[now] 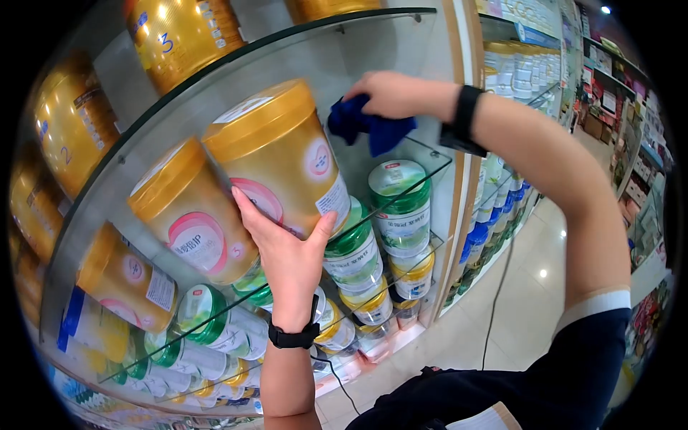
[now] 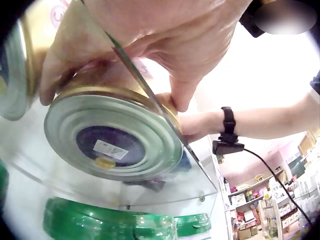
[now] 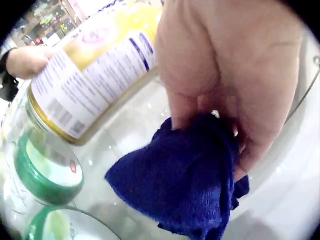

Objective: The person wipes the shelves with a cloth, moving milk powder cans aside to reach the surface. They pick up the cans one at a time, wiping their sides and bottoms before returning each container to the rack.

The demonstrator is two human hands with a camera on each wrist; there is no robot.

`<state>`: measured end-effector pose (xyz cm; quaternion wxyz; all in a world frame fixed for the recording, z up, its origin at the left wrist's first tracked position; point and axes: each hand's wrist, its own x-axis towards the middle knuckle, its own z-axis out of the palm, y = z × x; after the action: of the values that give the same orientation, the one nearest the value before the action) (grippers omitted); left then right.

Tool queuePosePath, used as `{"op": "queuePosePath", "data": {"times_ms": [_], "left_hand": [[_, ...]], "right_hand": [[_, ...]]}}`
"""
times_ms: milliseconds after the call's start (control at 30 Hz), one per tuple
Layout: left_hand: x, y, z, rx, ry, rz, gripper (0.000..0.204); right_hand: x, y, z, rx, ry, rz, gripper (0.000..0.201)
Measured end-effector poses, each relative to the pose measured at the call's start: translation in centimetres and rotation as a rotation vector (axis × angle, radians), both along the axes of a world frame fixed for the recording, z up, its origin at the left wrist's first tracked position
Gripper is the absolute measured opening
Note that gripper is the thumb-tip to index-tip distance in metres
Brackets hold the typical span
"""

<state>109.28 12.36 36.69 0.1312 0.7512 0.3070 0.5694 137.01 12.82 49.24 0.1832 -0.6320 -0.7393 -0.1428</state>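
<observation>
In the head view my left hand grips the lower part of a large gold milk powder can, its thumb on the right side. The can leans on the glass shelf in that view, and the left wrist view shows its metal base through the glass. My right hand pinches a dark blue cloth at the right of the can. Bunched cloth hangs below the fingers in the right wrist view. Part of the right fingertips is hidden by its folds.
Another gold can stands close on the left. Green-lidded cans fill the shelf below. A glass shelf edge with more gold cans runs overhead. A wooden upright borders the right side; a black cable hangs there.
</observation>
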Motion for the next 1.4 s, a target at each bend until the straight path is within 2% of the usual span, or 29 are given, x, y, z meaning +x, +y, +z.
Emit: {"op": "queuePosePath", "data": {"times_ms": [67, 133, 167, 267, 400, 567, 667, 733, 800, 867, 900, 1000, 1033, 1133, 1167, 1200, 1300, 1400], "left_hand": [[0.0, 0.0, 0.0, 0.000, 0.002, -0.005, 0.122], [-0.2, 0.1, 0.0, 0.004, 0.010, -0.002, 0.121], [-0.2, 0.2, 0.2, 0.007, 0.009, -0.005, 0.121], [-0.2, 0.0, -0.1, -0.003, 0.004, -0.010, 0.121], [-0.2, 0.3, -0.3, 0.005, 0.009, -0.019, 0.121], [-0.1, 0.4, -0.4, -0.001, -0.008, -0.032, 0.122], [0.0, 0.3, -0.3, -0.011, -0.010, -0.032, 0.121], [-0.1, 0.2, -0.1, -0.019, -0.010, -0.035, 0.121], [-0.2, 0.1, 0.0, -0.026, -0.004, -0.028, 0.121], [0.0, 0.1, 0.0, -0.015, -0.019, -0.034, 0.119], [-0.1, 0.4, -0.2, -0.003, -0.025, -0.045, 0.118], [-0.2, 0.5, -0.3, -0.045, -0.130, -0.172, 0.105], [-0.2, 0.6, -0.2, -0.068, -0.191, -0.225, 0.099], [-0.8, 0.9, 0.1, -0.161, -0.286, -0.358, 0.078], [-0.6, 0.7, 0.1, -0.178, -0.306, -0.326, 0.066], [-0.7, 0.9, 0.1, -0.205, -0.303, -0.330, 0.066], [-1.1, 1.4, -0.1, -0.263, -0.296, -0.336, 0.066], [-1.1, 0.8, 0.4, -0.314, -0.254, -0.276, 0.070]], "right_hand": [[-0.4, 2.5, -1.1, -0.412, -0.024, -0.032, 0.052], [-2.0, 1.5, -2.6, -0.642, -0.308, -0.182, 0.057], [-1.7, 1.7, -3.5, -0.626, -0.231, -0.220, 0.060], [-0.1, 1.6, -4.1, -0.628, -0.188, -0.162, 0.066], [1.3, -0.4, -5.0, -0.605, -0.126, -0.129, 0.062], [1.3, -6.9, -7.2, -0.265, -0.054, -0.133, 0.042], [1.0, -10.2, -9.2, -0.077, -0.094, -0.118, 0.042], [0.3, -13.9, -8.7, -0.102, 0.160, -0.070, 0.041], [1.6, -17.3, -8.7, -0.173, 0.593, -0.023, 0.038], [2.9, -20.3, -10.1, 0.004, 0.886, 0.004, 0.038], [3.3, -21.1, -10.8, 0.126, 0.959, 0.058, 0.035], [4.6, -21.0, -12.5, 0.333, 1.147, 0.269, 0.033], [4.7, -20.8, -13.0, 0.312, 1.186, 0.296, 0.033], [3.8, -19.4, -13.4, 0.390, 1.062, 0.345, 0.032], [3.4, -18.5, -13.8, 0.408, 1.119, 0.397, 0.033], [3.0, -17.9, -14.0, 0.335, 1.238, 0.433, 0.035], [1.0, -15.2, -14.0, 0.290, 1.276, 0.429, 0.026], [-0.8, -13.2, -13.1, 0.100, 1.287, 0.405, 0.036]]}}
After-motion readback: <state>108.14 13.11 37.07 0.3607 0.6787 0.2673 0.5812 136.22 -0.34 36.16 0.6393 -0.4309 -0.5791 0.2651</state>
